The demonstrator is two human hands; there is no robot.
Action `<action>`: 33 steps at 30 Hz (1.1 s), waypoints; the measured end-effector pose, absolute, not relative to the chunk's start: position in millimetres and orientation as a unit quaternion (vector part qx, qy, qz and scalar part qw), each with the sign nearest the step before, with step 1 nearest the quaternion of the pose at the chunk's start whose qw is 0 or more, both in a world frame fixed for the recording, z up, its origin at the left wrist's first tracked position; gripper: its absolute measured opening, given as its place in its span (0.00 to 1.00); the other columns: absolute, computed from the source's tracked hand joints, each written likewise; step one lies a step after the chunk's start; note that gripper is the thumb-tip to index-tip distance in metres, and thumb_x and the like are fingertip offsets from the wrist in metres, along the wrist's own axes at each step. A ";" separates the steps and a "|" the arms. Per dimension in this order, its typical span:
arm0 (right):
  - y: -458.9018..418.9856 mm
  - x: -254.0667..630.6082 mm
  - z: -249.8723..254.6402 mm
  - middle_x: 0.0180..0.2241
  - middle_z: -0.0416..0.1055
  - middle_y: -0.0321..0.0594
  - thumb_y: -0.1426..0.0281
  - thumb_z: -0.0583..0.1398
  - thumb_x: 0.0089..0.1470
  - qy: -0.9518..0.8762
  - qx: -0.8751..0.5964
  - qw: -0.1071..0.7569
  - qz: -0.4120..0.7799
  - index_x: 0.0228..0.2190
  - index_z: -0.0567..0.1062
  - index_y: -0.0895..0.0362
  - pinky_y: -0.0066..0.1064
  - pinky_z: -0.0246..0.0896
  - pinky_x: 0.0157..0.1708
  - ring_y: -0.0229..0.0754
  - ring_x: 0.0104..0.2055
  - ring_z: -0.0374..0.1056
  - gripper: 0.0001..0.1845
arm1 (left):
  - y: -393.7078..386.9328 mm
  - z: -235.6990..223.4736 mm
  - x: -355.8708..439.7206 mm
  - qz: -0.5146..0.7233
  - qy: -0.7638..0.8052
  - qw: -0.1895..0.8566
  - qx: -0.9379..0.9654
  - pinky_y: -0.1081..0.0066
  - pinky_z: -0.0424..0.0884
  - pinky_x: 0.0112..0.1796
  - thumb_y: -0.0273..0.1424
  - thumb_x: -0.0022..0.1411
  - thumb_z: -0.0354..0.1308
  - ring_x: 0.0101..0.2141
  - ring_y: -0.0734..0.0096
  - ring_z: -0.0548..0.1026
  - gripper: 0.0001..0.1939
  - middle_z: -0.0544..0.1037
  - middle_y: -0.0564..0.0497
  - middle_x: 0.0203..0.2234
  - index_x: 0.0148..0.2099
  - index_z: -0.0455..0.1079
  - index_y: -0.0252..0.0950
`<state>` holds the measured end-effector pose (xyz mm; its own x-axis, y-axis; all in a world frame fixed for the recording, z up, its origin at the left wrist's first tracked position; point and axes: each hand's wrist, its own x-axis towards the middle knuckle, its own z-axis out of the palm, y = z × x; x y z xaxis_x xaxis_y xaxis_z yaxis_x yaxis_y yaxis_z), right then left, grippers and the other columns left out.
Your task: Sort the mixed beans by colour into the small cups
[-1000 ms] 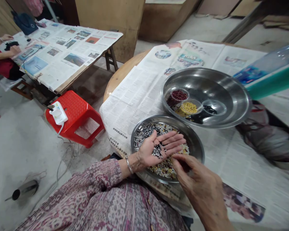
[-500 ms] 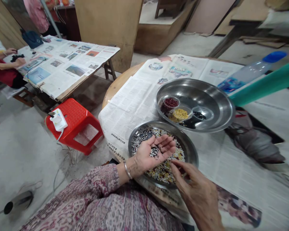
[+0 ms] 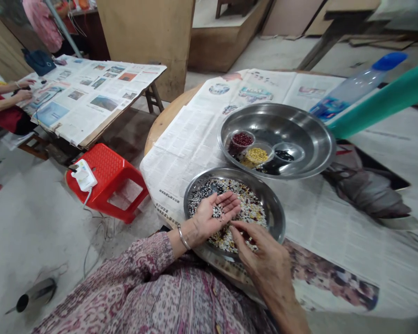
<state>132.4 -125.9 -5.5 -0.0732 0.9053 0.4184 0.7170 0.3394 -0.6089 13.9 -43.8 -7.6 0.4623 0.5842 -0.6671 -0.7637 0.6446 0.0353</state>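
Observation:
My left hand (image 3: 214, 214) lies palm up over the near steel plate (image 3: 276, 208), fingers cupped around a small pile of black and white beans. The plate holds a mixed heap of beans (image 3: 248, 207) in black, white, yellow and red. My right hand (image 3: 261, 253) reaches into the heap at the plate's near side, fingertips pinched among the beans. Behind it stands a larger steel bowl (image 3: 299, 125) with three small cups: red beans (image 3: 242, 138), yellow beans (image 3: 257, 154) and black beans (image 3: 284, 155).
Newspaper (image 3: 191, 144) covers the round wooden table. A plastic bottle with a blue cap (image 3: 355, 88) and a green tube (image 3: 386, 102) lie at the right. A red stool (image 3: 107, 178) with a white charger stands on the floor left. Another person's hands (image 3: 19, 90) work at a far table.
My left hand curled its fingers tighter around the beans and drew back slightly. My right hand moved left, further into the heap. The camera view shifted.

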 end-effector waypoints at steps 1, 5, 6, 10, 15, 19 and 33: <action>-125.6 132.2 -7.2 0.36 0.77 0.37 0.69 0.60 0.59 -0.723 -0.560 0.385 0.122 0.40 0.75 0.55 0.28 0.67 0.40 0.36 0.36 0.74 0.07 | -44.8 -6.8 14.6 0.400 0.341 0.839 -0.138 0.66 0.76 0.43 0.33 0.73 0.42 0.37 0.64 0.79 0.21 0.79 0.39 0.34 0.51 0.72 0.23; -125.2 131.5 -11.8 0.37 0.77 0.38 0.70 0.60 0.60 -0.725 -0.556 0.389 0.120 0.41 0.75 0.55 0.29 0.67 0.40 0.37 0.37 0.74 0.07 | -49.6 -1.1 15.2 0.397 0.350 0.838 -0.132 0.67 0.76 0.42 0.32 0.73 0.43 0.35 0.65 0.79 0.20 0.78 0.40 0.33 0.48 0.73 0.23; -125.2 131.0 -12.2 0.36 0.77 0.37 0.70 0.60 0.59 -0.725 -0.554 0.392 0.118 0.40 0.75 0.55 0.29 0.66 0.40 0.37 0.37 0.73 0.07 | -50.3 0.4 14.8 0.396 0.353 0.838 -0.127 0.67 0.76 0.42 0.32 0.73 0.43 0.35 0.66 0.79 0.20 0.78 0.40 0.32 0.47 0.73 0.24; -124.7 127.8 -10.4 0.36 0.76 0.38 0.69 0.62 0.58 -0.723 -0.545 0.408 0.117 0.39 0.75 0.55 0.30 0.66 0.39 0.38 0.37 0.72 0.06 | -50.9 4.3 12.7 0.393 0.366 0.836 -0.109 0.68 0.75 0.43 0.33 0.74 0.42 0.36 0.67 0.78 0.21 0.78 0.41 0.32 0.48 0.73 0.23; -122.4 125.3 -8.5 0.36 0.73 0.40 0.67 0.64 0.55 -0.715 -0.559 0.416 0.061 0.39 0.75 0.54 0.36 0.66 0.43 0.42 0.41 0.69 0.09 | -54.1 9.0 12.1 0.351 0.335 0.868 -0.103 0.71 0.73 0.41 0.37 0.75 0.39 0.38 0.68 0.78 0.27 0.78 0.40 0.35 0.51 0.72 0.22; -119.3 126.7 -10.2 0.48 0.71 0.49 0.62 0.66 0.52 -0.699 -0.576 0.423 0.011 0.45 0.73 0.55 0.46 0.64 0.51 0.51 0.52 0.67 0.19 | -57.4 14.1 11.9 0.346 0.325 0.878 -0.067 0.73 0.72 0.40 0.40 0.75 0.38 0.39 0.70 0.77 0.29 0.78 0.38 0.43 0.57 0.70 0.23; -116.7 134.0 -13.2 0.56 0.66 0.51 0.62 0.65 0.53 -0.669 -0.601 0.435 0.047 0.49 0.71 0.54 0.49 0.62 0.55 0.53 0.59 0.63 0.23 | -65.8 15.9 14.2 0.334 0.303 0.891 -0.058 0.67 0.72 0.48 0.43 0.75 0.35 0.40 0.68 0.78 0.32 0.78 0.36 0.45 0.62 0.67 0.24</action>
<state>134.0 -116.7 -13.2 0.1009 0.8441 0.5266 0.7631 0.2740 -0.5854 14.2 -65.8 15.9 0.5927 0.5607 -0.5782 -0.6307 0.7696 0.0998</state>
